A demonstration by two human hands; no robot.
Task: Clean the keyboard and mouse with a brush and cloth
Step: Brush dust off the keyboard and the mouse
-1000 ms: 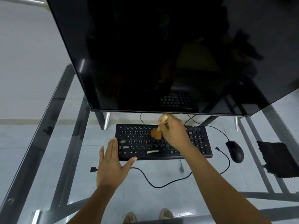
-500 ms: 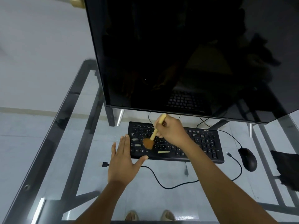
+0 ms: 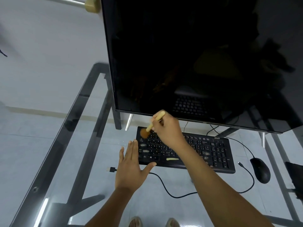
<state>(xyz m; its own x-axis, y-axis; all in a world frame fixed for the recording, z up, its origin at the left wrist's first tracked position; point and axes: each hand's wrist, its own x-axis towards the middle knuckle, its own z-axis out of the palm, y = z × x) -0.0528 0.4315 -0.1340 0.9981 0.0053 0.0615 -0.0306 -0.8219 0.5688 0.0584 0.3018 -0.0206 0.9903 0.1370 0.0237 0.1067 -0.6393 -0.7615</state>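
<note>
A black keyboard lies on the glass desk below the monitor. My right hand grips a pale-handled brush whose brown bristles sit on the keyboard's far left corner. My left hand lies flat with straight fingers against the keyboard's near left end, thumb at its front edge. A black mouse sits right of the keyboard. A black cloth shows at the right edge, partly cut off.
A large dark monitor overhangs the keyboard's far side. The glass desk has a dark metal frame. A black cable with a loose USB plug loops in front of the keyboard. My feet show through the glass.
The brush swept from the keyboard's middle leftward to its far left corner. The camera view shifted left, so the keyboard appears further right. My left hand stayed at the keyboard's left end.
</note>
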